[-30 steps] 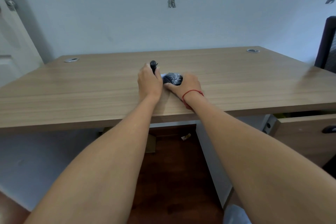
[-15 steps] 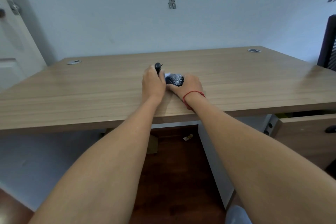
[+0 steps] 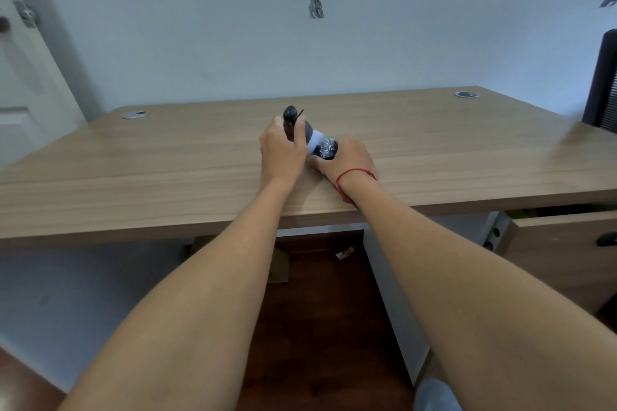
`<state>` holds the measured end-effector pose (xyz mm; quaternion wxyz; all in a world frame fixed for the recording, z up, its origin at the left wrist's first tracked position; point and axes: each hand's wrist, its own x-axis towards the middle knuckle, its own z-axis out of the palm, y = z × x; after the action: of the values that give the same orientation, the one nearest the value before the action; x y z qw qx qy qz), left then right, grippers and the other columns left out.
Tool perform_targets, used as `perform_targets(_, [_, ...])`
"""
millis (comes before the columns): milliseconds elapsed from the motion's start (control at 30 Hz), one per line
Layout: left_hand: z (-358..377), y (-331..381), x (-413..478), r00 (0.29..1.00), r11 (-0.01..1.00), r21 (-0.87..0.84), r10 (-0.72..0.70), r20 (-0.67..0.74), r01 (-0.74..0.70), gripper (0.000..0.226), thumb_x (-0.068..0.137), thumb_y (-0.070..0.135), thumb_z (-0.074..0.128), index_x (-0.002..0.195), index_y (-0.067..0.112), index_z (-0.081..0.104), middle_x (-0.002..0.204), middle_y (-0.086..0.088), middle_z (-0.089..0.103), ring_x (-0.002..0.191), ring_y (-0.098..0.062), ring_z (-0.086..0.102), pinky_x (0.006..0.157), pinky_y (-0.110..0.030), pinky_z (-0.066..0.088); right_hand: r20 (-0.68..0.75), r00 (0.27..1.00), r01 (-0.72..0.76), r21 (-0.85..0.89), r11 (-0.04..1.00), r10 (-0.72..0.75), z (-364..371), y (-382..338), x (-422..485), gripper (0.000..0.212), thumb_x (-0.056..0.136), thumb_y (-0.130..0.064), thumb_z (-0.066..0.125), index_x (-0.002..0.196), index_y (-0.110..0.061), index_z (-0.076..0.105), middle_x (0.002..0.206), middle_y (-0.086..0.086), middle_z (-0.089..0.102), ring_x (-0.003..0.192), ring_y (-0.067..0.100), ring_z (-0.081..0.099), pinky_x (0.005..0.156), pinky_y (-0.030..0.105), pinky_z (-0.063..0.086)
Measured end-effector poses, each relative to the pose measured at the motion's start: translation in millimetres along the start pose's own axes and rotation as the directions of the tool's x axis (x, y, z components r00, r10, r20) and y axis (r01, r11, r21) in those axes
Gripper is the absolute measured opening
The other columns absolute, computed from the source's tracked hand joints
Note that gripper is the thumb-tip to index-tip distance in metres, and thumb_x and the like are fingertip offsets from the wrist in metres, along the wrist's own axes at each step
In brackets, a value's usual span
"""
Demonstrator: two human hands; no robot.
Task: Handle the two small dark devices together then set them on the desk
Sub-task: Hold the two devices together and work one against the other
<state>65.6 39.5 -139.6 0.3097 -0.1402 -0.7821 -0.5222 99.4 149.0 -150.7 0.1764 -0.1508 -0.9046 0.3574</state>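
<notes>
- In the middle of the wooden desk, near its front edge, two bare hands are sitting close together.
- The left hand is wrapping its fingers around a small dark device. The rounded top of this device is sticking up above the fingers, and a thin dark bit is poking out from its side.
- The right hand is lying low on the desk and is curling around the second dark device. This one is showing white marks on its dark face. I cannot read them.
- Something pale and whitish is showing between the two hands, just beside the second device. I cannot tell what it is.
- The two devices are sitting very near each other. I cannot tell if they are touching, since the fingers are hiding the spot between them.
- A red string is going around the right wrist.
- Two round silver holes are sitting at the back of the desk, one on the left and one on the right.
- A dark chair is standing at the right edge of the view, and a drawer is hanging open under the desk on that side.
</notes>
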Motion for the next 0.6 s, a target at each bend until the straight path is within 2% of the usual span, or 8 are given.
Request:
perform_targets(67, [-0.1,-2.9,-0.5,1.0,0.999,0.044,-0.017,0.023,0.016,0.022,0.092,0.026,0.054,0.08,0.007,0.054,0.081,-0.011,0.061,0.078,-0.027,0.054,0.07,-0.028,0.04,-0.005,1.0,0.002,-0.005,1.0,-0.002,-0.8,-1.4,-1.5,0.046,0.075,-0.053,0.072,0.102,-0.015,0.068,0.099,0.006,0.07,0.092,0.028,0.067,0.068,0.03,0.042])
perform_targets(133, [0.4,-7.6,-0.2,0.998,0.987,0.151,-0.053,0.023,0.049,0.024,0.093,0.024,0.052,0.088,0.001,0.057,0.093,-0.018,0.064,0.09,-0.033,0.056,0.074,-0.032,0.038,-0.007,1.0,0.018,-0.018,1.0,-0.019,-1.4,-2.9,-3.0,0.049,0.075,-0.054,0.072,0.104,-0.015,0.069,0.099,0.006,0.071,0.093,0.027,0.067,0.068,0.029,0.041])
perform_targets(167, [0.8,-8.2,-0.3,0.999,0.987,0.156,-0.043,0.016,0.04,0.025,0.093,0.024,0.052,0.089,0.0,0.057,0.094,-0.019,0.064,0.09,-0.034,0.057,0.071,-0.03,0.035,-0.009,1.0,0.018,-0.026,0.999,-0.019,-1.3,-3.3,-3.6,0.049,0.075,-0.054,0.071,0.105,-0.015,0.07,0.1,0.006,0.071,0.094,0.027,0.067,0.069,0.029,0.042])
perform_targets(267, [2.1,-1.5,-3.0,0.997,0.994,0.068,0.079,0.023,-0.081,0.025,0.091,0.024,0.055,0.081,0.002,0.057,0.08,-0.014,0.063,0.075,-0.027,0.054,0.062,-0.02,0.028,-0.014,1.0,0.002,-0.021,1.0,-0.002,-2.3,-2.8,-3.2,0.044,0.078,-0.053,0.068,0.099,-0.014,0.069,0.099,0.007,0.071,0.093,0.029,0.068,0.067,0.03,0.042])
perform_targets(433, [0.6,-5.7,-1.2,1.0,0.992,0.121,0.015,0.021,-0.017,0.024,0.091,0.025,0.053,0.082,0.003,0.056,0.084,-0.015,0.065,0.081,-0.03,0.058,0.065,-0.024,0.032,-0.02,1.0,0.01,-0.051,0.999,-0.011,-2.4,-4.2,-4.6,0.052,0.074,-0.057,0.07,0.103,-0.014,0.069,0.103,0.008,0.071,0.096,0.03,0.067,0.073,0.033,0.049])
perform_targets(500, [0.7,-3.3,-1.6,0.998,0.995,0.079,0.058,0.032,-0.06,0.023,0.091,0.024,0.055,0.077,0.006,0.053,0.079,-0.012,0.062,0.077,-0.029,0.057,0.062,-0.021,0.03,-0.018,1.0,0.008,-0.051,0.999,-0.009,-2.1,-3.4,-4.5,0.049,0.076,-0.055,0.069,0.103,-0.014,0.068,0.102,0.007,0.071,0.096,0.03,0.067,0.072,0.032,0.049])
perform_targets(600, [2.5,-4.4,-2.3,0.997,0.992,0.116,0.045,0.059,-0.051,0.025,0.091,0.023,0.054,0.082,0.001,0.055,0.085,-0.018,0.063,0.083,-0.034,0.057,0.068,-0.03,0.036,-0.014,1.0,0.009,-0.042,0.999,-0.01,-2.7,-3.4,-3.8,0.049,0.076,-0.054,0.069,0.104,-0.014,0.068,0.103,0.008,0.071,0.097,0.03,0.066,0.074,0.033,0.049])
